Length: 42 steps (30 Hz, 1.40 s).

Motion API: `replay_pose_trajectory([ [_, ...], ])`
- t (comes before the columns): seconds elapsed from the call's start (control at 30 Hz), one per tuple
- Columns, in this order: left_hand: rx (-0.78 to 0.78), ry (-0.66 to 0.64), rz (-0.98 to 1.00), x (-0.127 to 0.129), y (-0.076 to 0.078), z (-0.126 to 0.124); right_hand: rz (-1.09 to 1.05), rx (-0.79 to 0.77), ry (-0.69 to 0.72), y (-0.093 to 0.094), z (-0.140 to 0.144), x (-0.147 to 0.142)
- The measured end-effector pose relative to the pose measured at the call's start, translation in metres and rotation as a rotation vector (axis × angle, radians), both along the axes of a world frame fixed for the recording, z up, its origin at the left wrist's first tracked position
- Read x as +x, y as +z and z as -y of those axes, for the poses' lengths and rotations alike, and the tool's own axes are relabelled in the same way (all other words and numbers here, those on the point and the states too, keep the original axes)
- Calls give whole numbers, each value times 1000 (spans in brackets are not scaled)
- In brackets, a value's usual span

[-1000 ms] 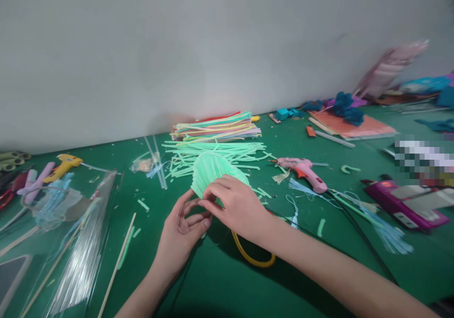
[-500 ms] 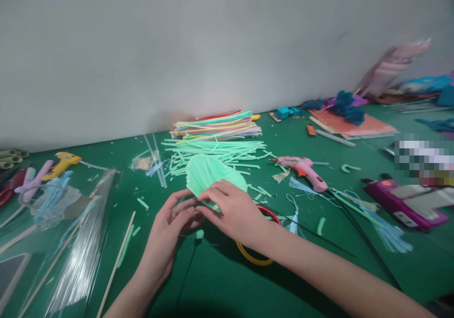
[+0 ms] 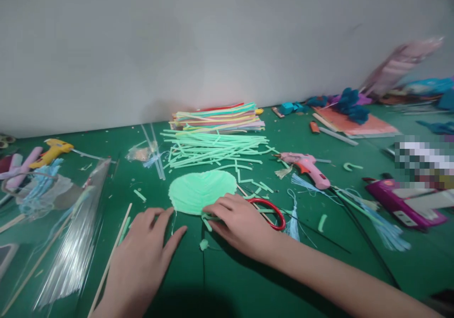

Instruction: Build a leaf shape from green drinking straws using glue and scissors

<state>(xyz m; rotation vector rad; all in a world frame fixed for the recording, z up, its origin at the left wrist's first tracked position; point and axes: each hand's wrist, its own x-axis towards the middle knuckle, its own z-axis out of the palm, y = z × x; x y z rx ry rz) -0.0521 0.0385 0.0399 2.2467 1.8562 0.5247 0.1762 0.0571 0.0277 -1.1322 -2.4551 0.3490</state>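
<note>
A light-green fuzzy leaf shape (image 3: 198, 190), built from rows of pipe cleaners, lies just above the green table with its face up. My right hand (image 3: 241, 221) is closed at its lower right edge, beside a short green stub (image 3: 206, 223) that sticks out below. My left hand (image 3: 145, 242) is at the lower left with thumb and forefinger apart, holding nothing. A thin pale thread hangs near its fingertip. Between the hands, a small green tuft (image 3: 204, 245) sits by a thin dark stick. Red-and-yellow-handled scissors (image 3: 278, 216) lie partly beneath my right hand.
Behind the leaf are loose green pipe cleaners (image 3: 216, 148) and a multicoloured bundle (image 3: 216, 117). To the right lie a pink glue gun (image 3: 308, 167), blue tassels (image 3: 293, 226) and a magenta device (image 3: 404, 204). A yellow glue gun (image 3: 53, 152) and clear-wrapped sticks (image 3: 74, 242) lie left.
The leaf has come down from a tilted pose to lie flatter, lower and nearer me. My left hand has let go and drawn back left, its fingers spreading. My right hand stays at the edge.
</note>
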Motion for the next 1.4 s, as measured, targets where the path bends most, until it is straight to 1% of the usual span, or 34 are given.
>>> replay_pose_trajectory([
  [0.03,79,-75,-41,2,-2,0,15,-8,-3,0,-1,-3],
  [0.07,127,-169,-48,5,-4,-1,23,-20,-5,-1,-3,-6],
  [0.13,151,-354,-7,14,-8,-5,14,-51,-7,-3,-4,-8],
  [0.17,163,-406,28,18,-11,-8,-4,-68,-16,-4,-5,-8],
  [0.2,176,-426,67,23,-13,-10,-32,-91,-32,-5,-5,-8],
  [0.3,195,-404,195,32,-19,-16,-131,-183,-87,-5,-6,-6],
  [0.43,68,-384,306,34,-23,-19,-137,-285,-92,4,-9,-6],
  [0.6,-67,-323,328,26,-23,-18,-101,-390,-95,15,-13,-10],
  [0.77,-84,-304,315,21,-24,-17,-72,-475,-128,24,-14,-16],
  [0.83,-83,-301,328,21,-25,-18,-7,-489,-147,29,-16,-20],
  [0.9,-84,-301,352,21,-26,-19,107,-467,-149,35,-19,-25],
  [1.03,-82,-297,404,21,-27,-20,392,-396,-90,45,-25,-36],
  [1.1,-86,-294,408,21,-28,-20,468,-382,-66,49,-28,-38],
  [1.2,-88,-299,388,22,-27,-21,479,-408,-62,54,-33,-36],
  [1.33,-98,-309,376,22,-28,-20,482,-535,-58,61,-39,-30],
  [1.4,-97,-306,377,22,-28,-19,488,-497,-31,61,-40,-27],
])
